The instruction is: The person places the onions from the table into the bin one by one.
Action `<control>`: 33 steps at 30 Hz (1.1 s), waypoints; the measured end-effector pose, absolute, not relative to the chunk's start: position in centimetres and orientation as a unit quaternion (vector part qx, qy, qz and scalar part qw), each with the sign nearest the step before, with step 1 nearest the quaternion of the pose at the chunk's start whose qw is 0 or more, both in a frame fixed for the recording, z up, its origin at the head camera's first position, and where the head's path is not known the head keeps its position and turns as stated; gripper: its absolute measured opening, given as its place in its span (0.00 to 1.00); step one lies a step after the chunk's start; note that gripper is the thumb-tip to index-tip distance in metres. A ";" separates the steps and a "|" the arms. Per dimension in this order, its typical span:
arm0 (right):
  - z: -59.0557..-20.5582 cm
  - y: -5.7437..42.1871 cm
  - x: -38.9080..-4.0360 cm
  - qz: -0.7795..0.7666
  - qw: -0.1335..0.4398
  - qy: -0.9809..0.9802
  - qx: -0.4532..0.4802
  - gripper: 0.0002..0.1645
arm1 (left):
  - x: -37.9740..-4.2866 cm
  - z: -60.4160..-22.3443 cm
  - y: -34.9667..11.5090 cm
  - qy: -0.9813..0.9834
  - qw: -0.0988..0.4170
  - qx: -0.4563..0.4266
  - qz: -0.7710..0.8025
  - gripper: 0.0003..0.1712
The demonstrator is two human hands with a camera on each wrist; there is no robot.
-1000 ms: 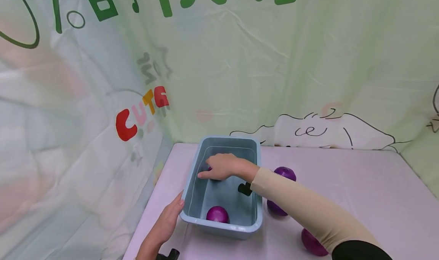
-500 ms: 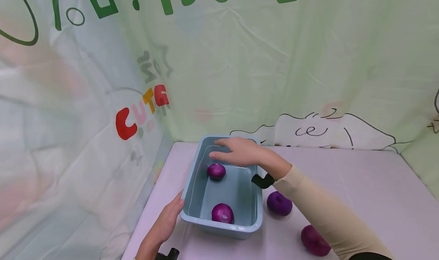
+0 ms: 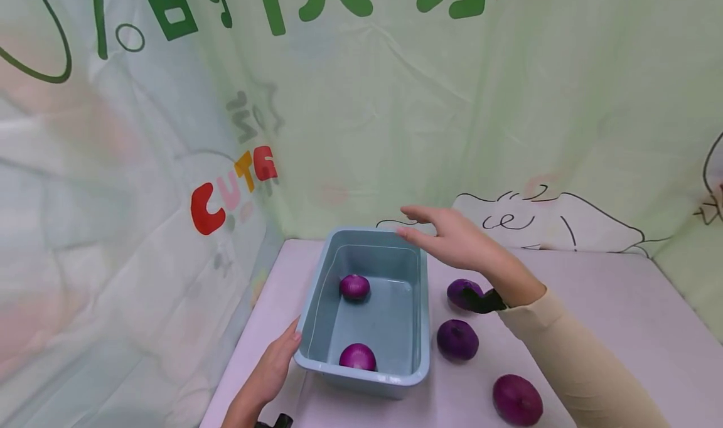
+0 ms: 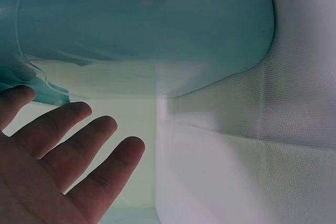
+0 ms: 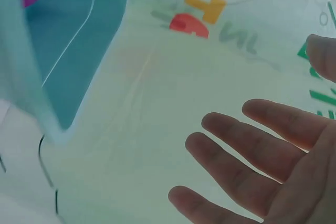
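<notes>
A blue plastic bin (image 3: 373, 327) stands on the table with two red onions inside: one onion (image 3: 354, 287) toward the far left, another onion (image 3: 358, 357) by the near wall. My left hand (image 3: 272, 364) touches the bin's left side near the front corner, fingers extended; the left wrist view shows those fingers (image 4: 102, 150) spread beside the bin wall. Over the bin's far right corner hovers my right hand (image 3: 452, 238), fingers straight and holding nothing. In the right wrist view its fingers (image 5: 239, 169) are spread, apart from the bin rim (image 5: 63, 129).
Right of the bin lie three more onions: one onion (image 3: 460, 293) partly behind the black wrist mount (image 3: 487, 301), a second onion (image 3: 457, 340) closer, and a third onion (image 3: 516, 400) nearest the front. A printed curtain (image 3: 361, 120) encloses the white table (image 3: 610, 327) at the back and left.
My right hand has let go of the far onion in the bin, risen, and moved right over the far corner. The left hand has stayed at the bin's side.
</notes>
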State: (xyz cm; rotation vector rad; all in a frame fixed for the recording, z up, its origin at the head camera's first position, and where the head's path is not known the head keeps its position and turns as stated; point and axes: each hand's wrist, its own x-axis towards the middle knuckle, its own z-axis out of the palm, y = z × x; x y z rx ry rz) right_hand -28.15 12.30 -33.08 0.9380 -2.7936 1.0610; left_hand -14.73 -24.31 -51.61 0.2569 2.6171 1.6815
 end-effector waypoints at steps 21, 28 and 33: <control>-41.2 18.5 -29.0 0.161 0.039 -0.956 0.240 0.41 | -14.8 -52.1 -24.6 0.834 0.005 0.094 0.543 0.32; -46.0 19.7 -29.4 0.102 0.011 -0.972 0.211 0.40 | -14.7 -51.9 -24.4 0.833 0.018 0.085 0.547 0.32; -48.1 20.4 -29.3 0.083 -0.020 -0.973 0.214 0.41 | -14.8 -51.9 -24.4 0.835 0.010 0.089 0.542 0.32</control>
